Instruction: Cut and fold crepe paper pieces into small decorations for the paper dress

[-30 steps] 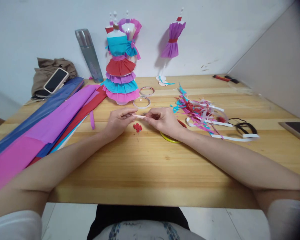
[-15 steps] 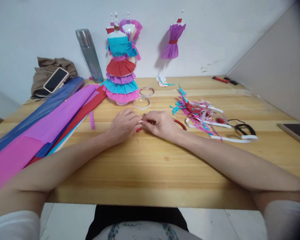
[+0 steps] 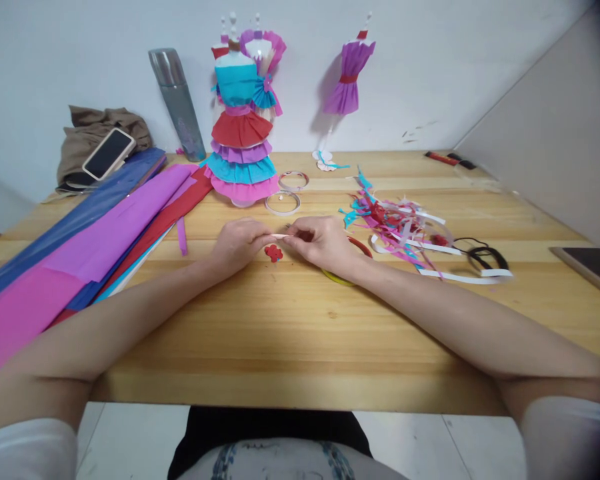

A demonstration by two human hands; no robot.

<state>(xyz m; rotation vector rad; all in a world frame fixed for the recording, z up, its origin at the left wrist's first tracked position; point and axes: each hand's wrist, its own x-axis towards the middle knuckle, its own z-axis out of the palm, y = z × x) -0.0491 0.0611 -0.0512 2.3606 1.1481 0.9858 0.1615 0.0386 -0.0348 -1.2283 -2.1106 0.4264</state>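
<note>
Between my two hands a short, thin pale pink strip (image 3: pixel 280 236), likely paper, is stretched level just above the table. My left hand (image 3: pixel 240 243) pinches its left end, fingers closed. The right end is pinched by my right hand (image 3: pixel 323 243), thumb and forefinger together. Just below the strip a small red flower-shaped piece (image 3: pixel 273 253) lies on the wood. Partly hidden behind my right hand and wrist are a red ring (image 3: pixel 361 247) and a yellow ring (image 3: pixel 336 277).
Dress forms in crepe paper (image 3: pixel 242 130) and a purple-dressed form (image 3: pixel 349 79) stand at the back. Crepe sheets (image 3: pixel 85 247), a phone (image 3: pixel 109 154) and a flask (image 3: pixel 177 103) are left. Tape rings (image 3: pixel 283 203), paper scraps (image 3: pixel 395 223) and a black cord coil (image 3: pixel 486 260) lie beyond and right.
My left hand has drawn a little to the left, so the pale strip now shows between my fingers. The red flower-shaped piece has come into full view. The camera view has shifted slightly.
</note>
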